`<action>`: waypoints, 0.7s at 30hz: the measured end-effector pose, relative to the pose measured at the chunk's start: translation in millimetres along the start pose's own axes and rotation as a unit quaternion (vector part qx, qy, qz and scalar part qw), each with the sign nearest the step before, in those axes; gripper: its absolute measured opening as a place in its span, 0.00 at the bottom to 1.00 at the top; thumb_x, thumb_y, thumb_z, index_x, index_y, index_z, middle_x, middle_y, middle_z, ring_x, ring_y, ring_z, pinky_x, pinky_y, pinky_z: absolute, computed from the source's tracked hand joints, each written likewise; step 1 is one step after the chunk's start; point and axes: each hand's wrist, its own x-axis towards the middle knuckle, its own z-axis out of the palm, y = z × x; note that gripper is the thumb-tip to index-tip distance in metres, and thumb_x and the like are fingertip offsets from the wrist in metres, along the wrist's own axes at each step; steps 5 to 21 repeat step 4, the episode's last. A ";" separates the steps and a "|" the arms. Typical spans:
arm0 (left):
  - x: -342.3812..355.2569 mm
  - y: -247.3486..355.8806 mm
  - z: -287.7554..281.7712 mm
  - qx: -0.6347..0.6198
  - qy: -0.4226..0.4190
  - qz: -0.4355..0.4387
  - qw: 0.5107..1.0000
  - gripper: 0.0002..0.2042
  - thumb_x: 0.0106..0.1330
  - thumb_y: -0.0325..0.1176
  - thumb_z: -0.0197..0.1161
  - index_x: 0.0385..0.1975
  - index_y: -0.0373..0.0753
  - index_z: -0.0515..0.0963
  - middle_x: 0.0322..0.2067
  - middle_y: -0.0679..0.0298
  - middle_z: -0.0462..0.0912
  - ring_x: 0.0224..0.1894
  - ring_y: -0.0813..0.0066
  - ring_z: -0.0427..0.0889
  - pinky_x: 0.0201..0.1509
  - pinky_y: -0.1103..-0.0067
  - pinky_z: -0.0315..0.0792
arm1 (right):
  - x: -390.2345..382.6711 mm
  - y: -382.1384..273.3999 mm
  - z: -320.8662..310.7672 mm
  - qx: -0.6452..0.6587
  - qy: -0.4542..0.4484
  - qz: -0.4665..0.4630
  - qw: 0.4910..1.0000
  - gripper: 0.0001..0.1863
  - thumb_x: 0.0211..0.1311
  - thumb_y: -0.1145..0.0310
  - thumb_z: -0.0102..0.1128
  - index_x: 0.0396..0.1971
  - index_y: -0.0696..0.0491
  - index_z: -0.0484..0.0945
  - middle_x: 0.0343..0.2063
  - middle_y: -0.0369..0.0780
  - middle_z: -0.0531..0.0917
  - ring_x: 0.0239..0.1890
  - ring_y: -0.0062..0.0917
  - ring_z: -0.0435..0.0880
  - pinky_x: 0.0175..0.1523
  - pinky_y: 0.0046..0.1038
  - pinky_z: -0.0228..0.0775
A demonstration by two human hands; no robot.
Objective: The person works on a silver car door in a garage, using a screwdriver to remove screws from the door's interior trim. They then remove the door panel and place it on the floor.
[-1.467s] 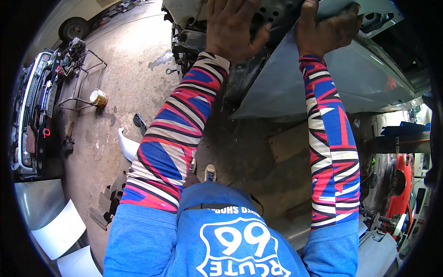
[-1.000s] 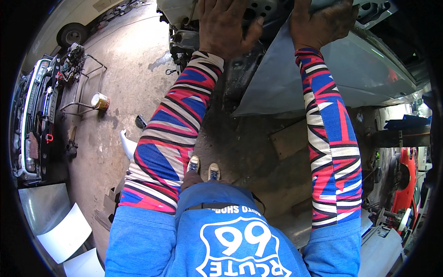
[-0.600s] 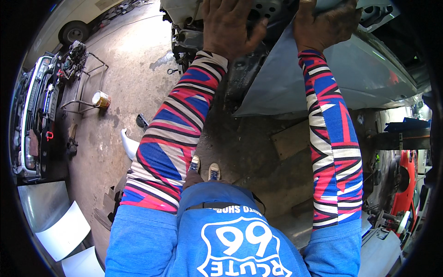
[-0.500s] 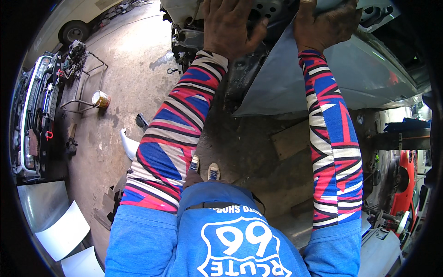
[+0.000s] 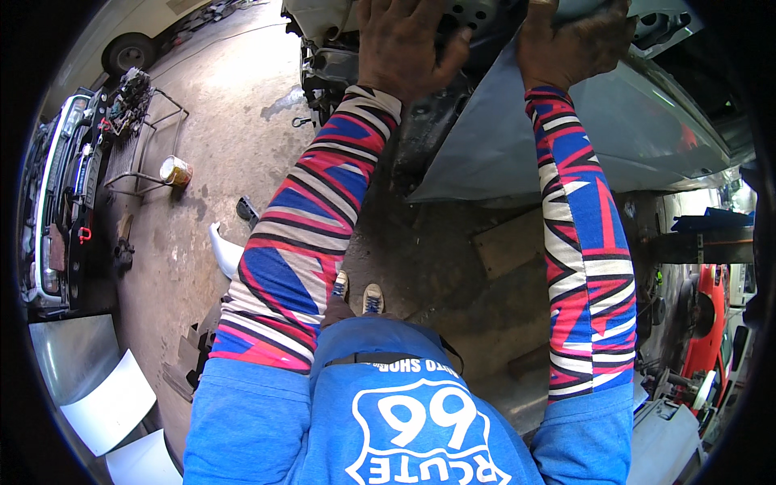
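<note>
Both of my arms reach up to the front of a partly stripped vehicle at the top of the view. My left hand (image 5: 411, 47) rests on its metal front structure (image 5: 478, 14), thumb spread away from the fingers; the fingertips are cut off by the upper edge. On the upper part of a large grey body panel (image 5: 517, 145) lies my right hand (image 5: 572, 47). Its thumb and fingers are apart, with their tips partly out of view. The panel slants down to a corner between my arms. Neither hand shows a tool in it.
At left, a bumper and grille assembly (image 5: 69, 202) stands beside a metal-framed rack (image 5: 144, 158) and a paint can (image 5: 175, 170). White panels (image 5: 109, 404) lie lower left. A flat board (image 5: 511, 242) lies below the grey panel. A red car part (image 5: 711, 315) is at far right.
Both hands stay in nearly the same places on the vehicle. Only a very slight shift of the view and my feet shows.
</note>
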 end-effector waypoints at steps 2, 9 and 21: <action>0.6 -0.7 0.6 -0.009 0.005 0.007 1.000 0.38 0.54 0.35 0.66 0.70 0.39 0.65 0.61 0.45 0.69 0.61 0.41 0.68 0.67 0.52 0.60 | -0.3 1.6 0.2 0.002 0.001 -0.004 1.000 0.44 0.57 0.58 0.64 0.71 0.61 0.60 0.66 0.59 0.67 0.70 0.54 0.62 0.74 0.50 0.51; -0.9 0.4 0.8 -0.007 -0.005 -0.001 1.000 0.39 0.55 0.35 0.65 0.71 0.40 0.64 0.62 0.46 0.67 0.63 0.42 0.66 0.69 0.53 0.58 | -0.9 3.7 0.1 0.003 -0.003 -0.009 1.000 0.44 0.57 0.58 0.65 0.71 0.60 0.60 0.67 0.59 0.66 0.71 0.54 0.61 0.74 0.50 0.51; -0.9 0.4 0.8 -0.007 -0.005 -0.001 1.000 0.39 0.55 0.35 0.65 0.71 0.40 0.64 0.62 0.46 0.67 0.63 0.42 0.66 0.69 0.53 0.58 | -0.9 3.7 0.1 0.003 -0.003 -0.009 1.000 0.44 0.57 0.58 0.65 0.71 0.60 0.60 0.67 0.59 0.66 0.71 0.54 0.61 0.74 0.50 0.51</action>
